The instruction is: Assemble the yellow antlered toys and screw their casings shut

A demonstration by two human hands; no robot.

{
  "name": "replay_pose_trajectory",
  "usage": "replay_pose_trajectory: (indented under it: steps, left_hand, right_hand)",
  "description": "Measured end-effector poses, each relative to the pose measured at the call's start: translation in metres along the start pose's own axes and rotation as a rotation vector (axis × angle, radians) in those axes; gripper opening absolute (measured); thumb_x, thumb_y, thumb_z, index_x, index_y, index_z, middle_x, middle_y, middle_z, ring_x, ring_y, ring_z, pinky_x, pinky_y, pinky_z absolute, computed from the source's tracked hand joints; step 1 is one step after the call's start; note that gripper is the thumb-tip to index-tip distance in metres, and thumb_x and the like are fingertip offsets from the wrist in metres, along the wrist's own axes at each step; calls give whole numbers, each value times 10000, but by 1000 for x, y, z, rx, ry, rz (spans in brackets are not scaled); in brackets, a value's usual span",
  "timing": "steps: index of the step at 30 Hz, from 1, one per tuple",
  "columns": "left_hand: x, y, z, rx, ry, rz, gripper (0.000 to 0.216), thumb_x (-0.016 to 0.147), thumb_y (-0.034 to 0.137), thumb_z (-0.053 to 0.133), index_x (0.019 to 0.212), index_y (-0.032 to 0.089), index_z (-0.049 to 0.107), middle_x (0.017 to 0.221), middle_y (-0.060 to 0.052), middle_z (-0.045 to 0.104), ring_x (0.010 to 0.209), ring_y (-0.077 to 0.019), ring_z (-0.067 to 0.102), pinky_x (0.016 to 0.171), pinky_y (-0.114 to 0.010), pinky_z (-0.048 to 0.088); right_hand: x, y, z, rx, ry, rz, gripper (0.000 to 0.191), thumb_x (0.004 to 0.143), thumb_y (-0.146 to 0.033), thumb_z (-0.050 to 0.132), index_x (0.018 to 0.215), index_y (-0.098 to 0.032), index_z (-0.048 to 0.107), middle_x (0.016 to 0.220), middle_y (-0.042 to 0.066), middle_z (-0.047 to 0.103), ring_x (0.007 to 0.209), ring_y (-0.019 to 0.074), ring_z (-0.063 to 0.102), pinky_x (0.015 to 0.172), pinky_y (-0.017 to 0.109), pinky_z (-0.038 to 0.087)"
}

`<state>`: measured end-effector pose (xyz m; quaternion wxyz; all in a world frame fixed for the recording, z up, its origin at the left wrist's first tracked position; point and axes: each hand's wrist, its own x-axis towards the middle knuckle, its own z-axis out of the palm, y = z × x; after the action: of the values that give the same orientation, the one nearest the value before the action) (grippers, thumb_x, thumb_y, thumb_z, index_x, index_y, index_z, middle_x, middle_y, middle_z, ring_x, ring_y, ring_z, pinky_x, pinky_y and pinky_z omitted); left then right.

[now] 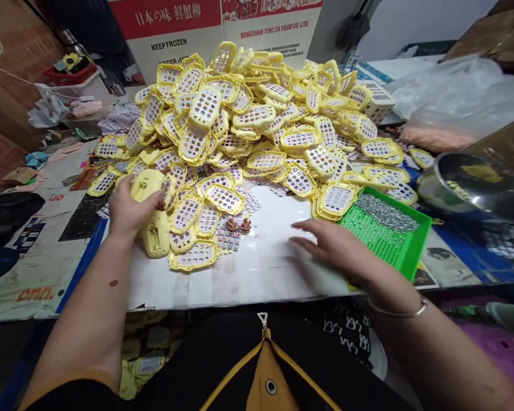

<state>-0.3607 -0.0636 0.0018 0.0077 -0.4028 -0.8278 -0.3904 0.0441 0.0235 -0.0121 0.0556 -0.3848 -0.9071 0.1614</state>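
Note:
My left hand [131, 208] is closed around a yellow plastic shell [149, 184], at the left front of a big heap. Below it another yellow shell [156, 235], with a slot in its face, lies on the table. My right hand [325, 242] hovers low over the white surface with fingers apart and nothing between them, slightly blurred. Just right of it stands a green perforated basket [379, 242] holding small silver screws [385, 212]. Between the hands lie small brown antler-shaped pieces [239, 226] and sheets of small printed keys [229, 242].
The heap of yellow frames with white keypads [248, 123] fills the table's back. Behind it is a red and white carton [223, 34]. A metal bowl [449, 182] and clear plastic bags [454, 97] stand right. More yellow pieces [148, 362] lie below the table edge.

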Motion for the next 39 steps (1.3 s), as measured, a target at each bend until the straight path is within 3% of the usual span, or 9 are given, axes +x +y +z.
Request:
replay_pose_trajectory:
  steps: [2, 6, 10, 16, 22, 28, 33, 35, 39]
  left_hand:
    - [-4, 6, -11, -315, 105, -100, 694, 674, 423, 740, 1283, 189, 503, 1193, 47, 655, 1152, -288, 562, 999, -432, 430]
    - [-26, 32, -31, -918, -90, -277, 498, 820, 627, 455, 1071, 236, 635, 935, 57, 734, 1159, -259, 570, 878, -350, 524]
    - [-66, 53, -31, -1181, -190, -287, 510, 783, 649, 470, 1145, 321, 622, 1024, 56, 730, 1159, -249, 576, 788, -306, 561]
    - [-119, 68, 4, -1376, -431, -492, 556, 723, 565, 617, 1203, 285, 616, 1074, -71, 717, 723, -218, 674, 590, -351, 559]
    - [-159, 92, 48, -1503, -847, -647, 459, 748, 438, 637, 1103, 147, 656, 1148, -165, 672, 739, -233, 681, 600, -333, 540]
    - [-181, 85, 52, -1526, -1017, -708, 327, 783, 398, 629, 921, 113, 710, 795, -126, 737, 730, -269, 699, 623, -344, 546]
    - [-184, 82, 32, -1542, -1101, -649, 396, 720, 450, 685, 949, 129, 722, 814, -129, 740, 721, -264, 698, 601, -322, 534]
    - [-185, 84, 28, -1537, -1150, -600, 425, 705, 470, 688, 947, 122, 721, 797, -141, 735, 695, -268, 693, 576, -324, 524]
    - [-184, 89, 30, -1471, -1264, -527, 455, 689, 471, 701, 940, 91, 719, 775, -167, 731, 669, -269, 690, 589, -335, 519]
  right_hand:
    - [13, 23, -14, -133, 16, 104, 296, 863, -280, 485, 1061, -125, 641, 1009, 196, 696, 850, 311, 675, 707, 437, 518]
    - [33, 52, -27, -589, -115, 233, 246, 827, -176, 468, 956, -83, 656, 1018, 224, 673, 917, 322, 647, 714, 399, 454]
    - [35, 55, -20, -604, -153, 198, 243, 811, -78, 430, 786, -99, 671, 843, 186, 698, 846, 294, 652, 744, 407, 405]
    - [6, 41, -23, -601, 153, 125, 382, 907, -88, 254, 847, -89, 631, 800, 203, 665, 766, 290, 627, 773, 480, 424]
    - [-38, -17, 11, -431, 359, -190, 259, 922, -142, 382, 950, -227, 625, 998, 81, 714, 933, 217, 641, 961, 464, 467]
    - [-62, -46, 46, -122, 433, -605, 323, 890, -85, 444, 1134, -233, 596, 1168, 58, 695, 1158, 214, 608, 1005, 459, 478]
    - [-65, -36, 54, 435, 651, -414, 386, 859, -275, 606, 1237, -312, 543, 1277, 77, 627, 1203, 227, 576, 1045, 465, 441]
    - [-60, -35, 59, 938, 484, -194, 419, 905, -434, 496, 1294, -281, 487, 1271, 120, 619, 1165, 239, 601, 982, 467, 488]
    - [-50, -42, 74, 1630, -219, -87, 565, 917, -600, 293, 1225, -184, 521, 1094, 147, 686, 975, 226, 676, 838, 401, 546]
